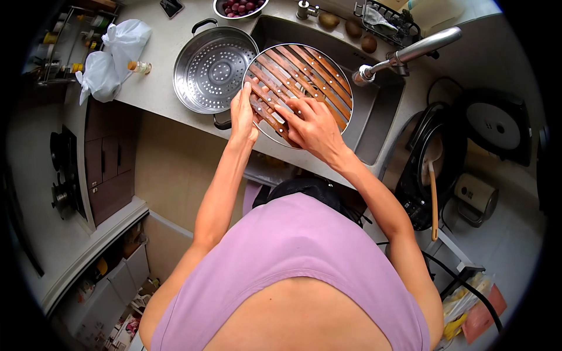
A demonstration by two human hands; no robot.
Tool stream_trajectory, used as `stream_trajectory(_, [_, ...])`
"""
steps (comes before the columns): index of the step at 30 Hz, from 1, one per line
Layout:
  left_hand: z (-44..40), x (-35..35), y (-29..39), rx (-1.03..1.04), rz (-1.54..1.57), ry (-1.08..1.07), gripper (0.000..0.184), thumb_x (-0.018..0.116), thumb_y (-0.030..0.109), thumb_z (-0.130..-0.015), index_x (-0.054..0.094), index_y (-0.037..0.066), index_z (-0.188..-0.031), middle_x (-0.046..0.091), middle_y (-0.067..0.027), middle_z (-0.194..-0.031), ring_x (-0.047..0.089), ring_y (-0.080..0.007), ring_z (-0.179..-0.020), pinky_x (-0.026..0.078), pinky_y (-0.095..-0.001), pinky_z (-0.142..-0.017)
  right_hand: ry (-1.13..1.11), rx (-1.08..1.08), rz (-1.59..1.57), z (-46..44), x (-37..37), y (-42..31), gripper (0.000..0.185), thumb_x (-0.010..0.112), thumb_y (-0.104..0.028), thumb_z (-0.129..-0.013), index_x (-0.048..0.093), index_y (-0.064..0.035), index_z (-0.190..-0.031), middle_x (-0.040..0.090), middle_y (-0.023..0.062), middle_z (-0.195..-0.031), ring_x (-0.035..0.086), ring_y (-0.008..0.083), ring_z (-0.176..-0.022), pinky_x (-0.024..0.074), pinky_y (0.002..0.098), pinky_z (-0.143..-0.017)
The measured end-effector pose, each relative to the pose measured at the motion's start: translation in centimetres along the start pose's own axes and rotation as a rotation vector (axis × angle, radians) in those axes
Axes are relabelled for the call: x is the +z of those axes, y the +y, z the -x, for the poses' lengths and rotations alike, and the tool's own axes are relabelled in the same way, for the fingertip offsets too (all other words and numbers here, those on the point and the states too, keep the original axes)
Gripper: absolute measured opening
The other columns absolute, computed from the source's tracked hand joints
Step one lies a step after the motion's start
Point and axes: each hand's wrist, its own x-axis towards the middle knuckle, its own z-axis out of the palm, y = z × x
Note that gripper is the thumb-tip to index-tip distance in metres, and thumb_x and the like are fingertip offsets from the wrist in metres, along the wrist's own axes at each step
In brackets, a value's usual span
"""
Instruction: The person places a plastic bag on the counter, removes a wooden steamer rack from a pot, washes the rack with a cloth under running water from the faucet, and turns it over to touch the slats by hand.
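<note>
A round rack of brown wooden slats (319, 79) with a metal rim is held over the near left part of the sink (374, 137). My left hand (244, 112) grips its left edge, the thumb along the rim and other fingers showing through the gaps from beneath. On top of the slats lies my right hand (316, 128), its index finger extended onto the wood near the lower left; its other fingers are partly bent. Left of the rack, a steel steamer pot with a perforated bottom (219, 71) stands on the counter.
A faucet (410, 55) reaches over the sink's right side. Behind are a bowl of red fruit (240, 7) and several round brown items (329, 21). White plastic bags (126, 47) and a small bottle (139, 67) sit at left, an open cooker (433, 152) at right.
</note>
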Motion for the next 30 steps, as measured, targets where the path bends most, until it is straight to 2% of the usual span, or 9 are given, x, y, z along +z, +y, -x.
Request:
stream_trajectory(2, [-0.2, 0.0, 0.2, 0.024, 0.014, -0.013, 0.044, 0.043, 0.037, -0.1, 0.049, 0.003, -0.127, 0.062, -0.0135, -0.109, 0.065, -0.0193, -0.088, 0.059, -0.035, -0.07, -0.044, -0.02, -0.088, 0.5, -0.3, -0.8, 0.048, 0.065, -0.007, -0.071, 0.061, -0.0088, -0.119, 0.059, 0.0063, -0.11, 0.057, 0.0233, -0.097, 0.0486, 0.035, -0.083])
stream_trajectory(6, [-0.2, 0.1, 0.0, 0.035, -0.023, -0.052, 0.046, 0.046, 0.034, -0.099, 0.046, 0.001, -0.13, 0.062, -0.0153, -0.11, 0.065, -0.0218, -0.091, 0.059, -0.0374, -0.073, -0.035, -0.046, -0.065, -0.1, 0.6, -1.3, 0.046, 0.066, -0.01, -0.068, 0.062, -0.0049, -0.113, 0.059, 0.0034, -0.099, 0.056, 0.0193, -0.092, 0.0476, 0.0325, -0.078])
stream_trajectory(8, [-0.2, 0.4, -0.2, 0.026, -0.039, -0.041, 0.045, 0.046, 0.034, -0.099, 0.047, 0.0, -0.129, 0.063, -0.0146, -0.109, 0.066, -0.0202, -0.09, 0.059, -0.0354, -0.072, -0.05, -0.031, -0.071, -0.6, 1.1, -1.3, 0.049, 0.067, -0.011, -0.067, 0.06, -0.0039, -0.115, 0.058, 0.0038, -0.096, 0.056, 0.0188, -0.088, 0.0476, 0.0321, -0.076])
stream_trajectory(10, [0.0, 0.8, -0.1, 0.024, 0.026, -0.035, 0.041, 0.045, 0.037, -0.1, 0.052, 0.004, -0.124, 0.064, -0.0118, -0.106, 0.065, -0.0151, -0.084, 0.058, -0.0293, -0.063, -0.037, -0.024, -0.078, -1.1, 1.4, -1.3, 0.049, 0.067, -0.012, -0.067, 0.06, -0.0035, -0.115, 0.057, 0.0038, -0.095, 0.055, 0.0186, -0.087, 0.0476, 0.0317, -0.074])
stream_trajectory(12, [0.4, 1.0, 0.3, 0.01, 0.001, -0.032, 0.04, 0.044, 0.035, -0.1, 0.051, 0.005, -0.125, 0.064, -0.0126, -0.107, 0.065, -0.0153, -0.085, 0.058, -0.0295, -0.063, -0.026, -0.019, -0.085, -1.3, 1.4, -1.5, 0.05, 0.067, -0.012, -0.067, 0.06, -0.003, -0.115, 0.057, 0.0039, -0.095, 0.055, 0.0184, -0.086, 0.0476, 0.0312, -0.073])
stream_trajectory(14, [0.6, 1.2, 0.7, 0.03, 0.011, -0.061, 0.044, 0.048, 0.032, -0.099, 0.049, -0.001, -0.128, 0.063, -0.0159, -0.109, 0.065, -0.0196, -0.093, 0.057, -0.031, -0.077, 0.005, -0.022, -0.07, -1.6, 1.4, -1.8, 0.05, 0.067, -0.012, -0.067, 0.06, -0.0025, -0.115, 0.056, 0.004, -0.094, 0.055, 0.0184, -0.084, 0.0478, 0.03, -0.071])
stream_trajectory(16, [0.4, 1.1, 0.6, 0.036, 0.04, -0.057, 0.044, 0.049, 0.032, -0.098, 0.049, -0.001, -0.128, 0.063, -0.0166, -0.11, 0.064, -0.0193, -0.095, 0.057, -0.0303, -0.078, -0.003, -0.033, -0.056, -1.1, 1.2, -2.0, 0.05, 0.067, -0.013, -0.067, 0.059, -0.0023, -0.115, 0.056, 0.0042, -0.093, 0.055, 0.0184, -0.083, 0.0479, 0.0297, -0.07])
stream_trajectory(18, [0.5, 1.4, 0.6, 0.008, 0.034, -0.009, 0.04, 0.043, 0.034, -0.101, 0.051, 0.004, -0.126, 0.064, -0.0118, -0.107, 0.065, -0.0154, -0.085, 0.058, -0.0289, -0.064, -0.015, -0.039, -0.04, -0.9, 1.3, -2.0, 0.05, 0.067, -0.013, -0.066, 0.059, -0.002, -0.115, 0.056, 0.0044, -0.093, 0.055, 0.0184, -0.083, 0.0479, 0.0294, -0.069])
stream_trajectory(30, [0.1, 1.4, -1.0, 0.034, 0.05, 0.014, 0.036, 0.044, 0.031, -0.101, 0.053, 0.002, -0.121, 0.064, -0.0116, -0.105, 0.064, -0.0154, -0.09, 0.056, -0.0291, -0.073, -0.131, 0.019, 0.103, -1.0, 1.7, -2.5, 0.053, 0.067, -0.015, -0.066, 0.059, -0.0019, -0.116, 0.053, 0.003, -0.089, 0.055, 0.0154, -0.083, 0.0474, 0.0281, -0.067])
